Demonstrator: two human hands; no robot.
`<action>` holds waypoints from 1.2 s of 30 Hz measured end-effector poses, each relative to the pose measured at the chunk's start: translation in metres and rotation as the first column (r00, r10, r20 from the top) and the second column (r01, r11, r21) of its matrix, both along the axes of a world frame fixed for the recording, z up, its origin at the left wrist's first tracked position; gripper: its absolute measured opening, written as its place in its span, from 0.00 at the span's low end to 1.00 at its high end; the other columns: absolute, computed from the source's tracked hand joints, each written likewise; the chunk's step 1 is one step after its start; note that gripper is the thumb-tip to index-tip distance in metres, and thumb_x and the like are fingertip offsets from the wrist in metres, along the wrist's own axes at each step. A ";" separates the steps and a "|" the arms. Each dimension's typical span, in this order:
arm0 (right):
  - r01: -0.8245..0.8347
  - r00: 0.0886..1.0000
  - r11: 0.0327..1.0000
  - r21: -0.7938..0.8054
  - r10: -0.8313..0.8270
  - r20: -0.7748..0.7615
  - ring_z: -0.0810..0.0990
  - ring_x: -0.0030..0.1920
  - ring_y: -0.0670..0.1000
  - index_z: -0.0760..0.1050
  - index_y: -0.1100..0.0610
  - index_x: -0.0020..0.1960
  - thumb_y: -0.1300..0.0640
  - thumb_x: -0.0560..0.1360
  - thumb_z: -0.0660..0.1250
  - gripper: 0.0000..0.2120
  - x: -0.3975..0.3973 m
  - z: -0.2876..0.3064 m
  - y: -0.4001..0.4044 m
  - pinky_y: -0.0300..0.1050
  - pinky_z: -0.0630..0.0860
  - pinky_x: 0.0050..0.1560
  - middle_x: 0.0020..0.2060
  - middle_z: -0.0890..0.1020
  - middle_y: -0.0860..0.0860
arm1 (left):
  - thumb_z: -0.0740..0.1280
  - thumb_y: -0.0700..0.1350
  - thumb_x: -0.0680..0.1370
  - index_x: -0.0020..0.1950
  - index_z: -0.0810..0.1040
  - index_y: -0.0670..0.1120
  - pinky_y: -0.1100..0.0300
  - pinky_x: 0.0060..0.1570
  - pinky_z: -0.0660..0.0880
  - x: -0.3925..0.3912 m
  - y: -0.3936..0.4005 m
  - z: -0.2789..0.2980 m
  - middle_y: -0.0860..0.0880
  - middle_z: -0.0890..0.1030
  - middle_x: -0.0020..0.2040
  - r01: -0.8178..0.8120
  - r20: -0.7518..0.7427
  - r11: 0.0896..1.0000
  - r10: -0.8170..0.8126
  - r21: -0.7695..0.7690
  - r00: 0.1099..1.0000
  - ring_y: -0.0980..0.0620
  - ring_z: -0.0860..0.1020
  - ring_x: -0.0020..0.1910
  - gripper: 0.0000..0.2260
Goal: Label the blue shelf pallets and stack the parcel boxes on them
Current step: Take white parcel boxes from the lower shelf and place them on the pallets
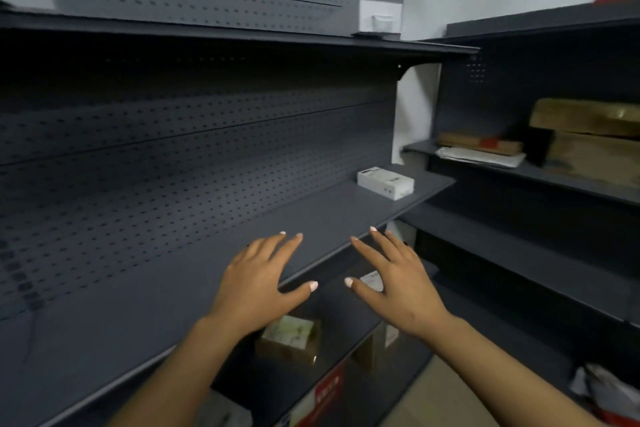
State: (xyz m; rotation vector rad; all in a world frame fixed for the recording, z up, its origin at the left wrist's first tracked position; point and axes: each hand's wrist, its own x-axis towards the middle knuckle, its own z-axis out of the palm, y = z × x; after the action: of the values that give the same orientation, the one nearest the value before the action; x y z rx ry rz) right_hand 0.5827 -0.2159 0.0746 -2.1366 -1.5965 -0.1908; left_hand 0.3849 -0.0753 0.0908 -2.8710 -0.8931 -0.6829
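A dark blue-grey shelf (214,263) runs across the middle, bare but for a small white box (385,182) near its far right end. My left hand (258,284) and my right hand (394,284) hover side by side above the shelf's front edge, fingers spread and straight, holding nothing. Below the shelf, a brown parcel box with a pale label (289,338) sits on a lower shelf, just under my left wrist. Another brown box (379,348) stands to its right, partly hidden by my right hand.
A second shelving unit (540,173) at the right holds brown parcels (588,139), a flat packet (481,143) and papers. An upper shelf (242,31) overhangs, with a white box (380,15) on it. A red and white carton (322,395) sits low; plastic mailers (602,388) lie at bottom right.
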 end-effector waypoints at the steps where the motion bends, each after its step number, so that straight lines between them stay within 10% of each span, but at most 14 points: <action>1: 0.019 1.000 1.000 0.000 -0.019 -0.006 0.45 0.77 0.51 0.50 0.39 0.75 0.28 0.69 0.44 0.37 0.013 -0.001 -0.005 0.51 0.47 0.75 0.77 0.50 0.47 | 0.50 0.73 0.70 0.76 0.58 0.57 0.54 0.65 0.65 0.016 -0.001 -0.001 0.53 0.64 0.74 0.016 -0.006 1.000 -0.016 -0.002 1.000 0.52 0.63 0.72 0.38; 30: 0.066 0.998 0.990 -0.123 -0.068 -0.016 0.47 0.77 0.55 0.52 0.42 0.76 0.28 0.66 0.42 0.41 0.385 -0.033 0.184 0.53 0.49 0.75 0.77 0.52 0.51 | 0.55 0.71 0.73 0.77 0.47 0.59 0.50 0.71 0.55 0.382 0.170 -0.031 0.56 0.50 0.77 -0.023 -0.111 0.993 0.010 -0.117 0.994 0.54 0.51 0.75 0.36; 36: -0.092 0.996 0.973 -0.210 0.088 -0.027 0.47 0.76 0.57 0.52 0.43 0.76 0.28 0.69 0.52 0.40 0.442 -0.040 0.252 0.55 0.50 0.74 0.77 0.51 0.52 | 0.54 0.73 0.68 0.73 0.64 0.56 0.51 0.58 0.72 0.420 0.191 -0.046 0.51 0.70 0.71 -0.156 -0.066 0.986 0.153 -0.051 0.986 0.49 0.71 0.66 0.37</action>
State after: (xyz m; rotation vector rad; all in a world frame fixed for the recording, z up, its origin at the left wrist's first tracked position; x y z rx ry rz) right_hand 1.0251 0.0359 0.0349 -2.2078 -1.7678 0.0293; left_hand 0.8047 0.1154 0.0445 -2.8141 -1.1282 -0.5599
